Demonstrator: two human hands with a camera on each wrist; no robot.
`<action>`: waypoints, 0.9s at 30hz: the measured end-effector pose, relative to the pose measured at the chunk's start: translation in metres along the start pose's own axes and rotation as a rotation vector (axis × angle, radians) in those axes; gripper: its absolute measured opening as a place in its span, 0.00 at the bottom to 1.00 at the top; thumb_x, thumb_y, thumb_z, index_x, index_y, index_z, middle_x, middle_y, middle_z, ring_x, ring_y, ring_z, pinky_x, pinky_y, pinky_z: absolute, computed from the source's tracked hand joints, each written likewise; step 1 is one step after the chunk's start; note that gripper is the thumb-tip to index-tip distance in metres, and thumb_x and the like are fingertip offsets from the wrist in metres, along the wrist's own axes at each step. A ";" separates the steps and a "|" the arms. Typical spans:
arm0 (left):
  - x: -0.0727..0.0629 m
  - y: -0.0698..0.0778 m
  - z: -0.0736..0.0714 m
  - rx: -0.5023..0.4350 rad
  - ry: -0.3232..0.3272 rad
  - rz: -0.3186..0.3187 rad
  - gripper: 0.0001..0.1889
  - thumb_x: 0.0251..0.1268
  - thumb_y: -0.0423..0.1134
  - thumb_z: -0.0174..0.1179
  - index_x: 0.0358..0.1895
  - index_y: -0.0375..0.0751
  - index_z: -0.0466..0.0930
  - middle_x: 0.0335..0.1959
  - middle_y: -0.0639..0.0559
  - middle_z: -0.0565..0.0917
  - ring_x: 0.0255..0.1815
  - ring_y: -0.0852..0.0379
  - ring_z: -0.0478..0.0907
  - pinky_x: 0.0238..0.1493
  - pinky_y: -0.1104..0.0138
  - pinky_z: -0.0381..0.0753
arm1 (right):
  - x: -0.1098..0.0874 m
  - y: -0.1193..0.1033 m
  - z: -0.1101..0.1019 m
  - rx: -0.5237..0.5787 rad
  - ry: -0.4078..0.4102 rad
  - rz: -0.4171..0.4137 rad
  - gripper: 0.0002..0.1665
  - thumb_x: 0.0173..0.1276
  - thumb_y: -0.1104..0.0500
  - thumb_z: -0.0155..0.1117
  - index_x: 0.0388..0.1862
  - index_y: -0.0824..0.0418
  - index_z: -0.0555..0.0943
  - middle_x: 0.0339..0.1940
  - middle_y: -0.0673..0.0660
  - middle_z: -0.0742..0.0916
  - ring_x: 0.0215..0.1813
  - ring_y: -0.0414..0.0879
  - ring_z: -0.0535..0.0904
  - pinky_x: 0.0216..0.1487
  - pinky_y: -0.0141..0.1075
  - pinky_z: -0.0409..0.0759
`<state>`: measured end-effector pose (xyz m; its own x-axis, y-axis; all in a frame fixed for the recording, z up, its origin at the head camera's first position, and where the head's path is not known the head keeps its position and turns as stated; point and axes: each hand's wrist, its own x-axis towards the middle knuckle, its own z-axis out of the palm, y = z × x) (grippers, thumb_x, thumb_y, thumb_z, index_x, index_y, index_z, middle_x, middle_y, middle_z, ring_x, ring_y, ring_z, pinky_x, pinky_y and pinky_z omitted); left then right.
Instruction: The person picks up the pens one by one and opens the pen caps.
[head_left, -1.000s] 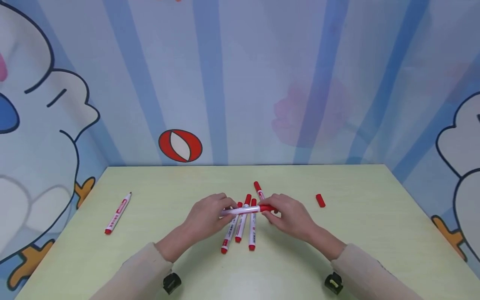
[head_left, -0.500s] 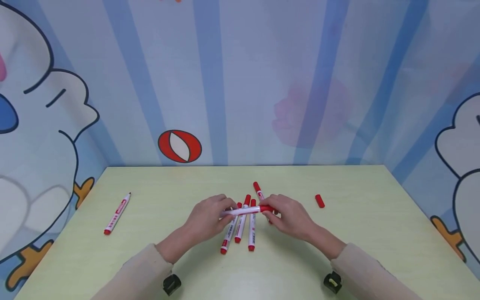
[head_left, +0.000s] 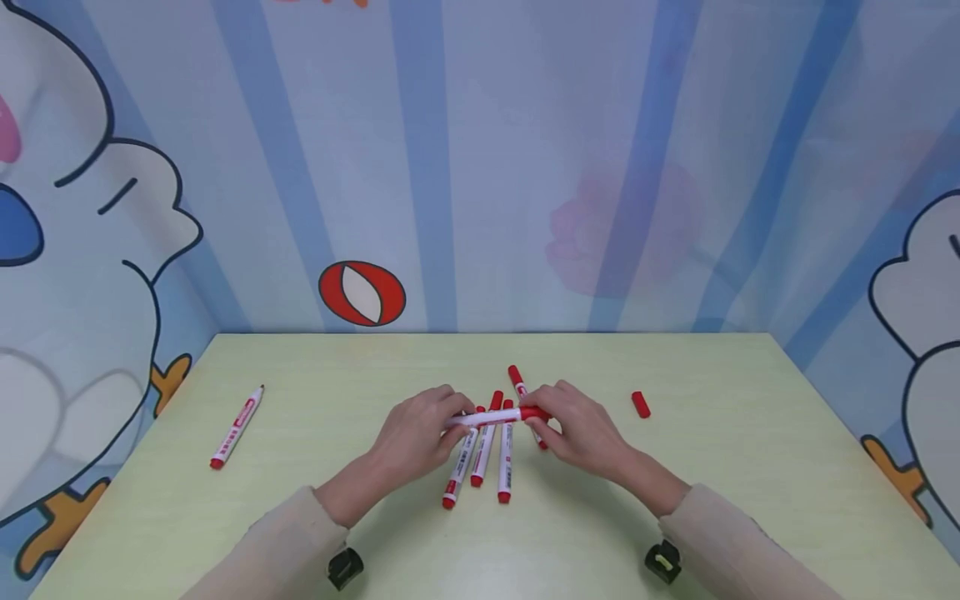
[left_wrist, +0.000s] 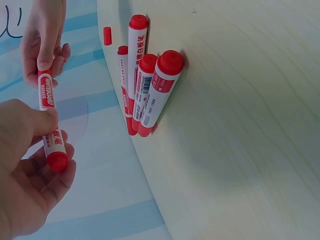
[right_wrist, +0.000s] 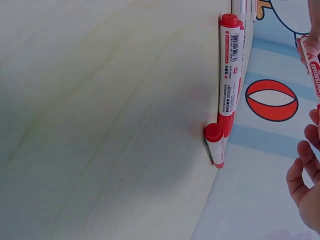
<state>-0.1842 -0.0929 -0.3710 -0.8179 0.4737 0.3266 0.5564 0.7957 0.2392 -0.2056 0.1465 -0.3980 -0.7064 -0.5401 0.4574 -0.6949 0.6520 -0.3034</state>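
Note:
A white whiteboard marker (head_left: pixel 491 417) with a red cap is held crosswise above the table between both hands. My left hand (head_left: pixel 420 431) pinches the barrel near its tail end, and the red end plug pokes out past the fingers in the left wrist view. At the other end, the fingers of my right hand (head_left: pixel 583 429) grip the red cap (head_left: pixel 534 412). Below the hands lies a loose group of capped markers, among them one marker (head_left: pixel 506 467) at the near right and a slanted marker (head_left: pixel 514 375) partly hidden by the right hand.
An uncapped marker (head_left: pixel 237 427) lies at the left of the pale table (head_left: pixel 337 367), tip away from me. Off to the right rests a loose red cap (head_left: pixel 641 404). A blue printed backdrop (head_left: pixel 495 167) rises behind the table.
The hands still hold the same marker. My right hand and the capped end have risen very slightly in the view. The other markers and the loose cap lie as before.

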 end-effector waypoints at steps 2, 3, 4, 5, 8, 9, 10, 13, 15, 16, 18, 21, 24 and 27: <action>0.000 0.000 0.000 0.009 0.003 -0.004 0.14 0.50 0.40 0.69 0.42 0.49 0.81 0.32 0.57 0.79 0.29 0.66 0.70 0.30 0.76 0.71 | 0.000 0.000 0.002 0.000 0.000 0.002 0.19 0.54 0.61 0.70 0.46 0.54 0.79 0.36 0.46 0.83 0.34 0.37 0.68 0.30 0.25 0.73; 0.000 0.000 0.000 0.014 0.006 -0.005 0.14 0.50 0.40 0.69 0.42 0.49 0.81 0.32 0.57 0.79 0.29 0.66 0.70 0.30 0.76 0.71 | 0.000 0.000 0.002 0.000 -0.002 0.007 0.19 0.54 0.60 0.70 0.46 0.54 0.79 0.36 0.46 0.83 0.33 0.37 0.68 0.30 0.25 0.72; 0.000 0.000 0.001 0.017 0.010 -0.005 0.14 0.50 0.40 0.69 0.42 0.49 0.81 0.32 0.57 0.79 0.29 0.66 0.71 0.30 0.76 0.71 | 0.000 0.000 0.003 -0.002 -0.004 0.013 0.19 0.54 0.60 0.70 0.46 0.54 0.79 0.36 0.46 0.83 0.33 0.37 0.68 0.30 0.25 0.72; 0.000 -0.001 0.001 0.020 0.014 -0.004 0.14 0.49 0.40 0.69 0.42 0.49 0.81 0.32 0.57 0.79 0.29 0.66 0.71 0.30 0.76 0.72 | 0.000 0.000 0.003 0.000 -0.006 0.018 0.18 0.54 0.60 0.70 0.46 0.54 0.79 0.36 0.46 0.83 0.33 0.37 0.68 0.30 0.25 0.72; 0.000 -0.001 0.001 0.035 0.031 -0.003 0.14 0.49 0.40 0.69 0.42 0.49 0.82 0.31 0.57 0.79 0.29 0.66 0.71 0.30 0.76 0.71 | 0.000 -0.001 0.003 0.000 -0.014 0.037 0.18 0.56 0.59 0.69 0.46 0.54 0.79 0.36 0.46 0.83 0.34 0.37 0.68 0.30 0.25 0.72; 0.000 -0.001 0.001 0.041 0.039 -0.003 0.14 0.49 0.40 0.69 0.42 0.49 0.82 0.31 0.58 0.79 0.29 0.66 0.70 0.29 0.76 0.71 | 0.000 -0.002 0.003 0.003 -0.016 0.043 0.18 0.56 0.58 0.69 0.47 0.54 0.79 0.36 0.46 0.83 0.34 0.37 0.69 0.30 0.25 0.72; 0.000 -0.001 0.001 0.045 0.046 -0.002 0.14 0.49 0.40 0.69 0.41 0.49 0.82 0.31 0.58 0.79 0.29 0.66 0.70 0.29 0.77 0.71 | 0.000 -0.002 0.002 0.006 -0.018 0.048 0.18 0.56 0.58 0.69 0.47 0.54 0.79 0.36 0.46 0.83 0.33 0.37 0.69 0.30 0.25 0.72; 0.001 -0.002 0.002 0.057 0.067 0.001 0.13 0.48 0.41 0.70 0.40 0.50 0.83 0.30 0.59 0.78 0.28 0.67 0.69 0.28 0.77 0.70 | 0.000 -0.003 0.002 0.017 -0.021 0.058 0.18 0.56 0.58 0.69 0.47 0.54 0.79 0.36 0.46 0.83 0.33 0.37 0.69 0.30 0.25 0.72; 0.001 -0.002 0.001 0.057 0.081 0.009 0.13 0.47 0.40 0.70 0.40 0.50 0.83 0.29 0.59 0.78 0.28 0.67 0.69 0.27 0.77 0.69 | 0.000 -0.003 0.001 0.030 -0.024 0.059 0.18 0.56 0.58 0.69 0.47 0.54 0.79 0.36 0.46 0.83 0.33 0.37 0.69 0.30 0.25 0.72; 0.001 -0.003 0.001 0.059 0.084 0.017 0.13 0.48 0.41 0.70 0.40 0.50 0.83 0.29 0.59 0.78 0.28 0.67 0.69 0.27 0.78 0.69 | 0.000 -0.002 0.001 0.039 -0.030 0.055 0.18 0.57 0.58 0.68 0.47 0.55 0.79 0.36 0.46 0.83 0.33 0.37 0.69 0.30 0.25 0.72; 0.001 -0.005 -0.001 0.061 0.084 0.038 0.13 0.49 0.40 0.69 0.40 0.50 0.83 0.29 0.58 0.78 0.28 0.66 0.70 0.27 0.77 0.69 | -0.001 0.001 0.000 0.061 -0.051 0.055 0.17 0.59 0.57 0.66 0.48 0.54 0.79 0.33 0.46 0.82 0.32 0.37 0.69 0.30 0.26 0.72; -0.003 -0.012 -0.008 0.055 0.103 0.015 0.12 0.48 0.39 0.70 0.39 0.50 0.84 0.29 0.59 0.79 0.27 0.66 0.71 0.27 0.76 0.70 | -0.006 0.010 -0.004 0.076 -0.075 0.093 0.13 0.61 0.58 0.64 0.46 0.55 0.80 0.30 0.45 0.81 0.31 0.37 0.69 0.30 0.27 0.72; -0.008 -0.020 -0.019 0.040 0.126 -0.032 0.13 0.44 0.37 0.72 0.37 0.50 0.84 0.28 0.60 0.79 0.27 0.65 0.72 0.26 0.74 0.70 | -0.013 0.022 -0.010 0.044 -0.080 0.141 0.10 0.60 0.61 0.64 0.42 0.55 0.80 0.30 0.45 0.81 0.30 0.36 0.69 0.30 0.27 0.72; -0.009 -0.023 -0.027 0.019 0.128 -0.047 0.13 0.43 0.37 0.72 0.37 0.50 0.85 0.28 0.59 0.80 0.26 0.64 0.73 0.26 0.73 0.70 | -0.016 0.029 -0.015 0.017 -0.085 0.140 0.10 0.60 0.61 0.64 0.42 0.55 0.80 0.33 0.46 0.82 0.31 0.37 0.70 0.31 0.28 0.73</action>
<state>-0.1855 -0.1252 -0.3550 -0.8171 0.3848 0.4293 0.5140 0.8235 0.2401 -0.2123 0.1824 -0.4014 -0.8046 -0.4883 0.3380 -0.5909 0.7151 -0.3735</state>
